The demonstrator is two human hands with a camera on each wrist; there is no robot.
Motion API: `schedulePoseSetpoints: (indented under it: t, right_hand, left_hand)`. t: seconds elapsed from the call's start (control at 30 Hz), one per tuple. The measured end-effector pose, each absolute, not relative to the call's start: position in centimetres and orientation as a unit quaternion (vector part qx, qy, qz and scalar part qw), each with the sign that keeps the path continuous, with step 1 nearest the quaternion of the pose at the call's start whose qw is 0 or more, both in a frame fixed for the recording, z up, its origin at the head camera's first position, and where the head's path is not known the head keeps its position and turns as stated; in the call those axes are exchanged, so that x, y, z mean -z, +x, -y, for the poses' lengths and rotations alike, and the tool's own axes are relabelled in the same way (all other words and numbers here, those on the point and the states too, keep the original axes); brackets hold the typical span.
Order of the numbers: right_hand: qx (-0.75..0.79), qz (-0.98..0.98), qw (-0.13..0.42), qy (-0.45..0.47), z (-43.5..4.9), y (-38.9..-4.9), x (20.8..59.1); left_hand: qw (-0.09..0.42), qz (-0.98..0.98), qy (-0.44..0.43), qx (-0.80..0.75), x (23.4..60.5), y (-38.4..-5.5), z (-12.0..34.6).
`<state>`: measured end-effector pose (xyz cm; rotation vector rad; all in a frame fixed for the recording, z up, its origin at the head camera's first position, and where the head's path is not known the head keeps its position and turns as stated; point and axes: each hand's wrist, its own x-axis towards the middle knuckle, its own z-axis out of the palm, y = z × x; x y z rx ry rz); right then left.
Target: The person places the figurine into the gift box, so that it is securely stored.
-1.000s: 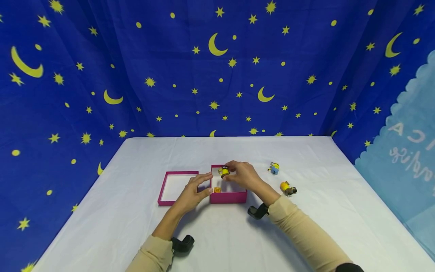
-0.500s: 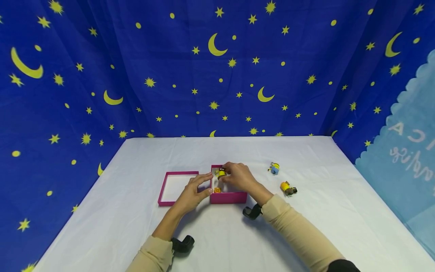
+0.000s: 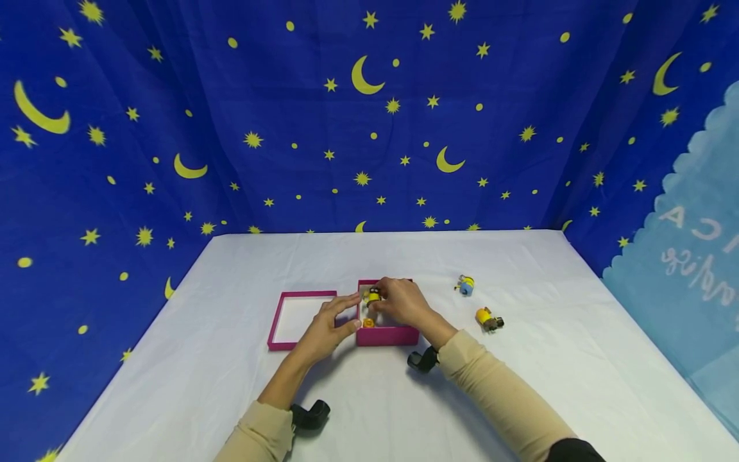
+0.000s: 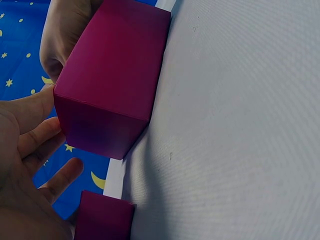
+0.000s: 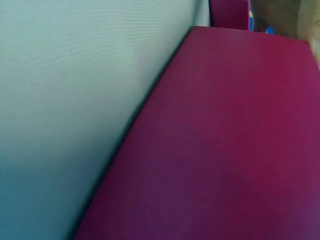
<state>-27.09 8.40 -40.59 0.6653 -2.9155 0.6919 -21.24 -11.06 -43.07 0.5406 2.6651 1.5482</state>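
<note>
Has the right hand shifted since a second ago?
Yes, leftward: judged against the magenta box, which has stayed put in the head view, the right hand and the yellow figure it holds are now nearer the box's left wall.

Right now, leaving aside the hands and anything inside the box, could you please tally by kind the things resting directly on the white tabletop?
Open magenta box: 1
Magenta lid: 1
Minion-style toy figurines: 2
Total: 4
</note>
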Motion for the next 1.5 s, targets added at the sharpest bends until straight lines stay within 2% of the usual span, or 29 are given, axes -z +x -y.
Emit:
schedulePoseSetpoints:
  t: [0.5, 0.97, 1.5]
  right_hand:
    - [-0.183, 0.957, 0.054, 0.217, -8.16, -26.82, 41.24]
    - [-0.143, 0.968, 0.02, 0.207, -7.82, -26.72, 40.83]
    - [-0.105, 0.968, 0.034, 0.225, -7.68, -26.84, 41.1]
  left_hand:
    - [0.001, -0.85, 0.182, -0.494, 43.13, -21.28, 11.11]
    - [0.003, -0.85, 0.177, -0.496, 43.18, -21.35, 11.06]
    - [-0.011, -0.844, 0.189, -0.502, 43.34, -21.46, 11.03]
